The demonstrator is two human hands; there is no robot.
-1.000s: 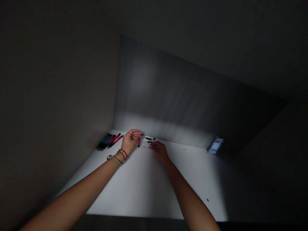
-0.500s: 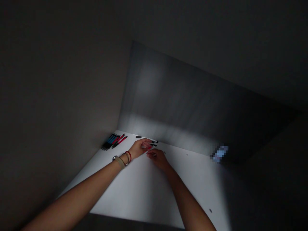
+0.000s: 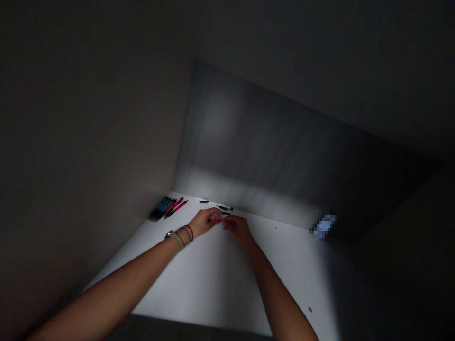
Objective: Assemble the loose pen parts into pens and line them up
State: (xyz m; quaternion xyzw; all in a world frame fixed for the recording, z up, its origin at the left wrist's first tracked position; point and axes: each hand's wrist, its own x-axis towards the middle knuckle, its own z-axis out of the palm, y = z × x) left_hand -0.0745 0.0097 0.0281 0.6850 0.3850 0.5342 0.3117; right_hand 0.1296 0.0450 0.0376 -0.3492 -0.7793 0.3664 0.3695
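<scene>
My left hand, with bracelets at its wrist, is closed around a slim red pen part whose end pokes out toward the right. Just right of it my right hand has its fingers pinched together; whatever lies between them is too small to make out. Beyond the hands lie small black pen pieces, and another black piece rests further left. A group of blue pens with black ends lies at the far left, beside a few red pens.
The white table meets a grey wall at the back. A blurred-out phone-like object stands at the right. A small dark oval spot shows near the front right. The surroundings are dark.
My right hand has shifted slightly right and up, its fingers now close to the red part's end. My left hand has moved slightly down and left, still closed on the red part.
</scene>
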